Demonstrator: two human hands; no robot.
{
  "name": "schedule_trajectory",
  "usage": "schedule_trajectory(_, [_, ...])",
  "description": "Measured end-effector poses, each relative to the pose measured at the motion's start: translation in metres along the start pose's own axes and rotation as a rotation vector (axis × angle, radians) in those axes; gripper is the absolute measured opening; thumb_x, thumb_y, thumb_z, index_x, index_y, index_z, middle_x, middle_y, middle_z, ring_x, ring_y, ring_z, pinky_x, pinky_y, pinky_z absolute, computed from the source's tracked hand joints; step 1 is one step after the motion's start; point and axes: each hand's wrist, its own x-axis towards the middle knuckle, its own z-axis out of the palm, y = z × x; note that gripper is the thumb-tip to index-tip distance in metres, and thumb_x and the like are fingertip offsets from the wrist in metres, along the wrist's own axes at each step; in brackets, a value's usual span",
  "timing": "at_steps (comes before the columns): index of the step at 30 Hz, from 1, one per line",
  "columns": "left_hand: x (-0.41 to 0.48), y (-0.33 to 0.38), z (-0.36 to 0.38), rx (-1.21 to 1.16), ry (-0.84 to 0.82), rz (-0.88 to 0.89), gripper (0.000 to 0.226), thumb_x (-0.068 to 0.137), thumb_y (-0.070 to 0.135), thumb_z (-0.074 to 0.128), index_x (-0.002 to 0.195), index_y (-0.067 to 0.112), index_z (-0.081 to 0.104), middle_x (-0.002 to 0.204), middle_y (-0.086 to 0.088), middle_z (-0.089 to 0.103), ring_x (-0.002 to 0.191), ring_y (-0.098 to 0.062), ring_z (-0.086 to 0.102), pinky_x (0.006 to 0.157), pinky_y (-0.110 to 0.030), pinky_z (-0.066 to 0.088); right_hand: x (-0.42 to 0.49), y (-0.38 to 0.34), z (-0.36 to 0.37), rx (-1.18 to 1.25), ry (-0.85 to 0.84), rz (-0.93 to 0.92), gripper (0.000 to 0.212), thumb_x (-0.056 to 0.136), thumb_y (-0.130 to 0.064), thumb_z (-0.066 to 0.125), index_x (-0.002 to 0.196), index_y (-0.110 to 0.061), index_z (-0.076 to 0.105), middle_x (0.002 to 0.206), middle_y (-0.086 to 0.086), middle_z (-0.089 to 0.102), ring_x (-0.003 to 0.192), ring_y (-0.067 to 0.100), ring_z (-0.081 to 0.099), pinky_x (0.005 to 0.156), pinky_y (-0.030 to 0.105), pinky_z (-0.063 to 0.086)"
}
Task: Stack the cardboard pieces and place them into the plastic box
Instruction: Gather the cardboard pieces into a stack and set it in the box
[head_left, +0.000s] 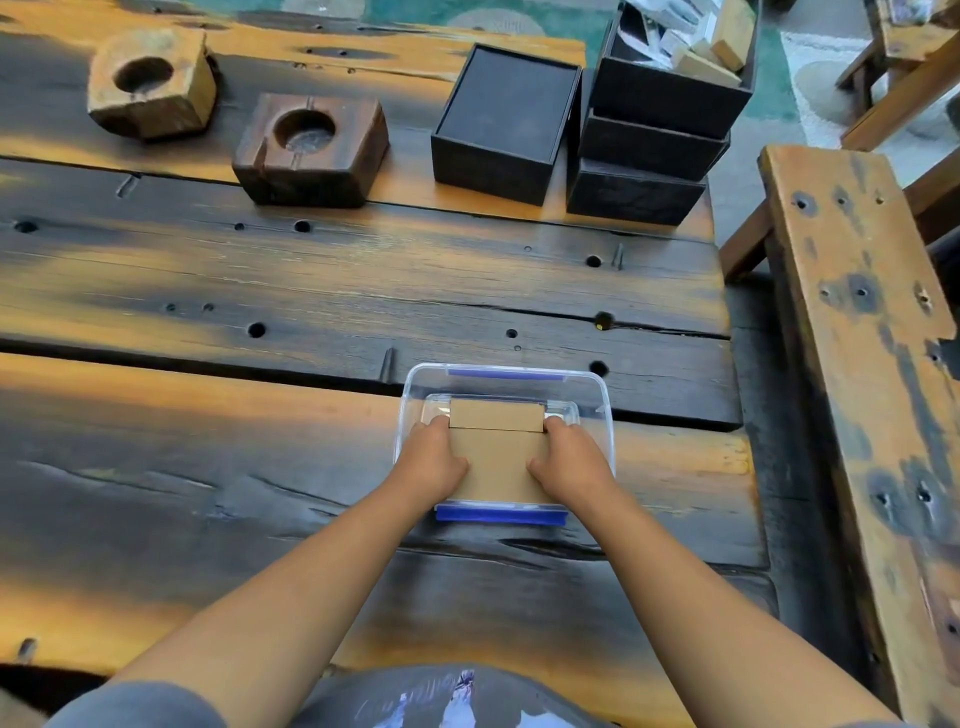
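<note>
A clear plastic box (597, 395) with blue clips stands on the wooden table near its right edge. A stack of brown cardboard pieces (496, 457) sits inside the box, its far end slightly raised. My left hand (431, 460) grips the stack's left edge and my right hand (569, 460) grips its right edge, both reaching into the box. Thumbs rest on the top sheet. How many pieces the stack holds is hidden.
Two wooden blocks with round hollows (150, 83) (311, 148) stand at the far left. A black box (506, 122) and a pile of black boxes (660, 124) holding loose items stand at the far right. A wooden bench (857, 338) runs along the right.
</note>
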Motion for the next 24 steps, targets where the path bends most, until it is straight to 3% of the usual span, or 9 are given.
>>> schedule_trajectory(5, [0.006,0.000,0.001,0.008,-0.022,-0.027,0.046,0.089,0.016,0.065,0.132,0.010,0.049,0.131,-0.016,0.054,0.115,-0.033,0.059,0.101,-0.041,0.051,0.003,0.003,0.002,0.018,-0.006,0.018,0.049,0.084,-0.022,0.061,0.132,-0.015,0.051,0.131,0.015,0.050,0.110,0.033,0.059,0.094,0.038,0.048])
schedule_trajectory(18, [-0.001,0.010,-0.006,0.026,-0.096,-0.065,0.049,0.089,0.018,0.064,0.134,0.010,0.046,0.133,-0.016,0.055,0.115,-0.034,0.059,0.100,-0.043,0.051,-0.001,0.004,0.000,0.040,-0.050,0.033,0.052,0.085,-0.026,0.060,0.135,-0.015,0.047,0.130,0.014,0.049,0.109,0.032,0.058,0.093,0.038,0.048])
schedule_trajectory(21, [-0.012,0.012,-0.013,0.034,-0.082,-0.046,0.051,0.088,0.020,0.062,0.136,0.012,0.044,0.134,-0.016,0.050,0.111,-0.034,0.059,0.090,-0.038,0.051,-0.016,0.002,-0.004,0.065,-0.026,0.046,0.059,0.086,-0.027,0.062,0.140,-0.015,0.042,0.132,0.014,0.047,0.114,0.034,0.056,0.095,0.038,0.046])
schedule_trajectory(24, [-0.025,0.010,-0.023,0.081,-0.082,0.016,0.060,0.090,0.020,0.059,0.146,0.014,0.038,0.144,-0.014,0.042,0.117,-0.032,0.057,0.083,-0.029,0.042,-0.040,0.001,-0.006,0.114,0.064,0.046,0.060,0.087,-0.025,0.061,0.142,-0.014,0.040,0.134,0.015,0.047,0.117,0.034,0.055,0.096,0.038,0.046])
